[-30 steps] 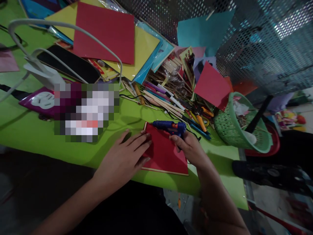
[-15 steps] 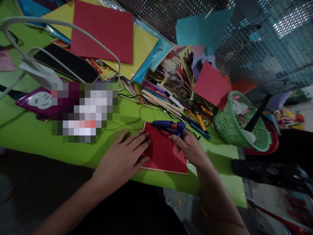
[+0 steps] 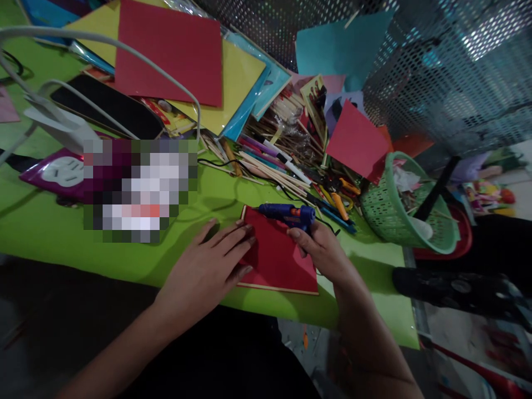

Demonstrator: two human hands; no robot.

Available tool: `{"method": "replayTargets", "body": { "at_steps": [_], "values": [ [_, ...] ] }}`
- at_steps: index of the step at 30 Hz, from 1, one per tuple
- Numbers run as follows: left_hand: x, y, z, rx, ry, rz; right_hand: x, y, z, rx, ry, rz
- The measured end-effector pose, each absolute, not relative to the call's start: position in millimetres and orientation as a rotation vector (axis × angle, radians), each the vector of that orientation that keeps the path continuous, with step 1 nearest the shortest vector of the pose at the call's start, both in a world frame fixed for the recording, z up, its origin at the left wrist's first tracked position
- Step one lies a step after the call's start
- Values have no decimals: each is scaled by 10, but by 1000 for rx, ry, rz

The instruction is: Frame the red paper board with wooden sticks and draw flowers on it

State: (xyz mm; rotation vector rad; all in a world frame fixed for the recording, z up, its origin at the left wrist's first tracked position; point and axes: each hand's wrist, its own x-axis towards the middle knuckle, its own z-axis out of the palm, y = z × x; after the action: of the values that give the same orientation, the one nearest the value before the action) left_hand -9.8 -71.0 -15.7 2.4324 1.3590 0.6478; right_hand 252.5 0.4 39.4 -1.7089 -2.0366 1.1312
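Note:
A blue glue gun point(image 3: 286, 213) is gripped in my right hand point(image 3: 322, 249), its nozzle pointing left over the upper left corner of a red sheet point(image 3: 278, 260). Pale thin sticks run along the sheet's left and front edges. My left hand point(image 3: 208, 260) lies on the sheet's left side with fingers stretched out and holding nothing. Part of the left edge is hidden under those fingers. A dark cord trails from the glue gun's grip. Whether glue is coming out of the nozzle is too small to see.
Behind the sheet lie thin wooden sticks point(image 3: 274, 174), pens and orange-handled tools point(image 3: 343, 208). A green basket point(image 3: 376, 208) stands at the right. A purple power strip point(image 3: 31, 174) with white cables sits left. Coloured sheets point(image 3: 170, 55) are piled at the back, before a perforated metal panel point(image 3: 440, 72).
The view has shifted slightly, so the background sits a little further left. Both hands and the glue gun keep nearly the same places over the red sheet.

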Motion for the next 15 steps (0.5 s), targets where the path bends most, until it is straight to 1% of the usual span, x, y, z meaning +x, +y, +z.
{"method": "replayTargets", "body": {
  "at_steps": [9, 15],
  "values": [
    [-88, -708, -145, 2420, 1358, 611, 2504, -9, 360, -1673, -1957, 1210],
    [-93, -710, -142, 2434, 1352, 615, 2520, -26, 406, -1708, -1988, 1186]
  ]
}}
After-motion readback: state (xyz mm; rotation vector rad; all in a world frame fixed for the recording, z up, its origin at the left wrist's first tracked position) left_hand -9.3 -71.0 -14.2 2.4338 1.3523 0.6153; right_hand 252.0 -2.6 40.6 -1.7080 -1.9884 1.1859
